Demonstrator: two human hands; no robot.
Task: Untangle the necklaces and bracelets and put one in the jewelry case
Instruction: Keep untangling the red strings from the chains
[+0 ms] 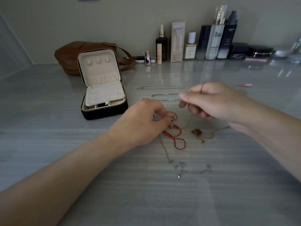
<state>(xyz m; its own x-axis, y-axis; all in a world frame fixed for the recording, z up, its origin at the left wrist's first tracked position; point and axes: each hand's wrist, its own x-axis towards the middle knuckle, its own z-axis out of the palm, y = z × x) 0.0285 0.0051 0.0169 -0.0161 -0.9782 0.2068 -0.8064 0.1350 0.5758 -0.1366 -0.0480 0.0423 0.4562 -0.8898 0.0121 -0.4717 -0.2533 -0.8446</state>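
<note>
A red cord bracelet (pixel 178 141) lies tangled with a thin gold chain and its amber pendant (pixel 196 132) at the centre of the grey table. My left hand (pixel 143 123) pinches the red cord at its upper loop. My right hand (pixel 216 101) hovers above the tangle and pinches a fine chain between thumb and finger. A silver chain (pixel 193 172) trails toward me from the tangle. Two straightened silver chains (pixel 162 87) lie further back. The black jewelry case (pixel 104 111) stands open to the left, its cream insert showing.
A brown leather bag (pixel 68 57) sits behind the case. Several cosmetic bottles and jars (pixel 211 41) line the back wall. A small pink and white trinket on a chain (pixel 244 85) lies at the far right.
</note>
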